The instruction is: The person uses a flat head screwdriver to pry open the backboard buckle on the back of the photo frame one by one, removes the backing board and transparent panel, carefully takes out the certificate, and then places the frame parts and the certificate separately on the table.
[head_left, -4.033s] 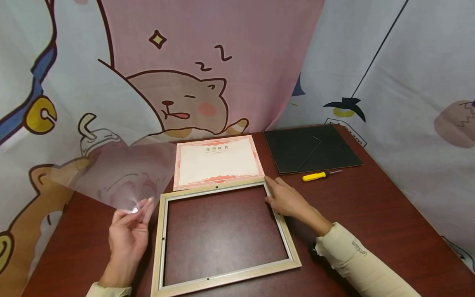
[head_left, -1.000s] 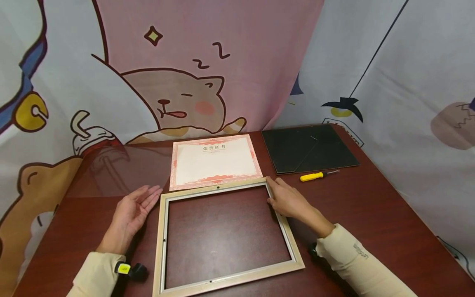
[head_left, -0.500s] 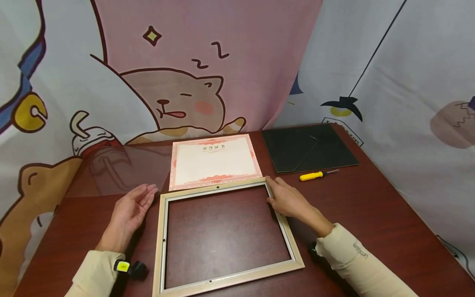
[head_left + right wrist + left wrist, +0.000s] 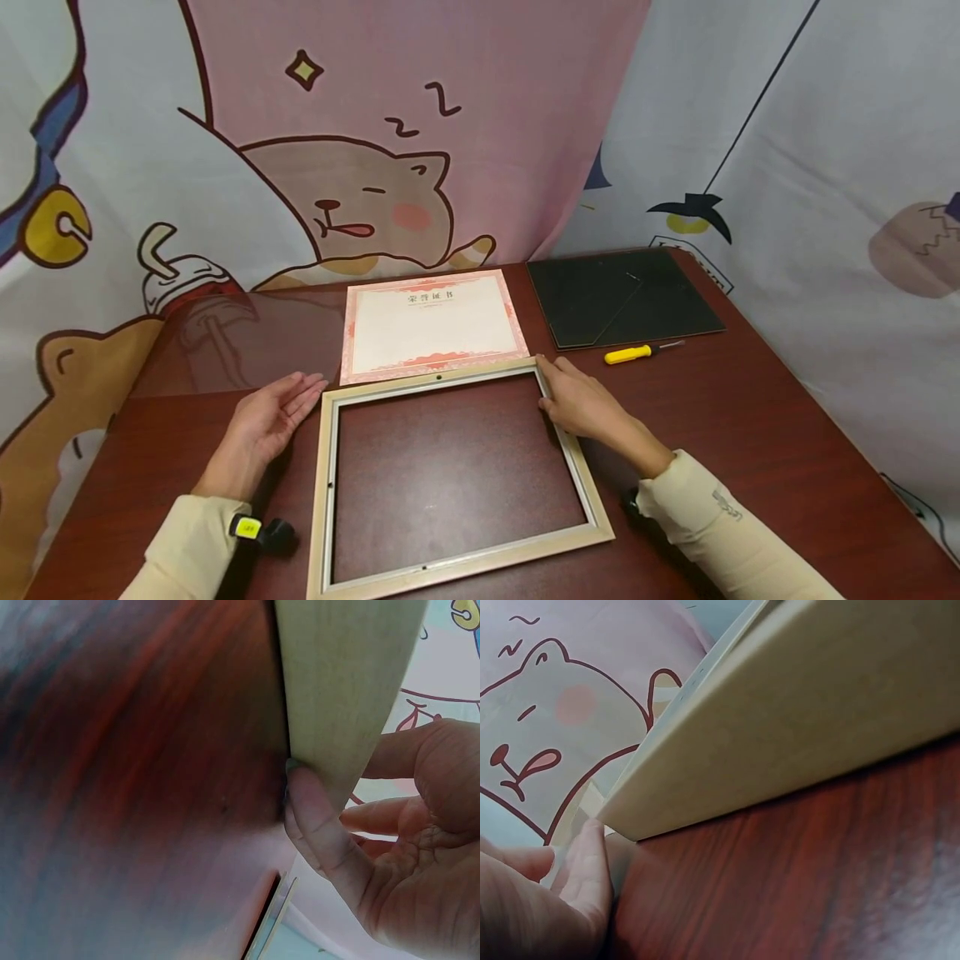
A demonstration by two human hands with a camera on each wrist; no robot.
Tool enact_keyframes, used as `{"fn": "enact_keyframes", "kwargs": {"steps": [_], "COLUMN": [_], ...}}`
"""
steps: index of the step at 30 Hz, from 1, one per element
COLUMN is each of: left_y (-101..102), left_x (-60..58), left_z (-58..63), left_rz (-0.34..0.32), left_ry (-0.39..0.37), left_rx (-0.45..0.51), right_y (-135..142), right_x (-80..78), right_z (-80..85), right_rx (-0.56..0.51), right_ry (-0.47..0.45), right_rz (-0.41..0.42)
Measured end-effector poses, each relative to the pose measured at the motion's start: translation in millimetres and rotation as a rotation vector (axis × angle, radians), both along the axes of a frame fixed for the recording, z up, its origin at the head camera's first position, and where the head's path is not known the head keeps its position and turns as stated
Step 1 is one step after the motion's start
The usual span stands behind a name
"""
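Note:
A pale wooden picture frame (image 4: 480, 553) lies on the table with the table top showing through its opening. At its upper right corner my right hand (image 4: 587, 402) grips the side, fingers bent around the edge in the right wrist view. My left hand (image 4: 264, 423) is at the upper left corner, its straight fingers reaching the outer edge; the left wrist view shows a fingertip (image 4: 594, 832) at the corner. A transparent sheet (image 4: 247, 346) lies flat beyond the left hand. Behind the frame lies a certificate (image 4: 435, 329) with a red patterned border.
At the back right is a black backing board (image 4: 626, 298) with a stand flap. A yellow-handled screwdriver (image 4: 630, 355) lies in front of it. A cartoon-printed curtain (image 4: 517, 125) borders the table (image 4: 720, 467) at the back and sides.
Four seconds ago my left hand pinched the transparent sheet, held up off the table. It now lies flat, released, and the left fingers have straightened beside the picture frame. My right hand stays put.

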State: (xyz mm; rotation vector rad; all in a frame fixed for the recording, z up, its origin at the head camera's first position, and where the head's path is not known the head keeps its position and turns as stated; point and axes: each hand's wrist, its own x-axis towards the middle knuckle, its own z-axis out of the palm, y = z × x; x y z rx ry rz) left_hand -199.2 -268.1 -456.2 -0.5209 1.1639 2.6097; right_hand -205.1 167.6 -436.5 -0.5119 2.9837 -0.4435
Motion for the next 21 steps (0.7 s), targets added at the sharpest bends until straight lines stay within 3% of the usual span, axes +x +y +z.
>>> {"fn": "enact_keyframes", "kwargs": {"steps": [8, 21], "left_y": [-1, -8], "left_x": [-5.6, -8.3], "left_z": [3.6, 13.8], "left_rz": [-0.053, -0.202], "left_ry": [-0.064, -0.089], "left_rx": [-0.059, -0.187], "right_y": [-1, -1], "right_x": [1.0, 0.9], "right_z": [0.4, 1.4], "right_rx": [-0.006, -0.008], "right_ry": [0.007, -0.008], "right_rz": [0.006, -0.007]}}
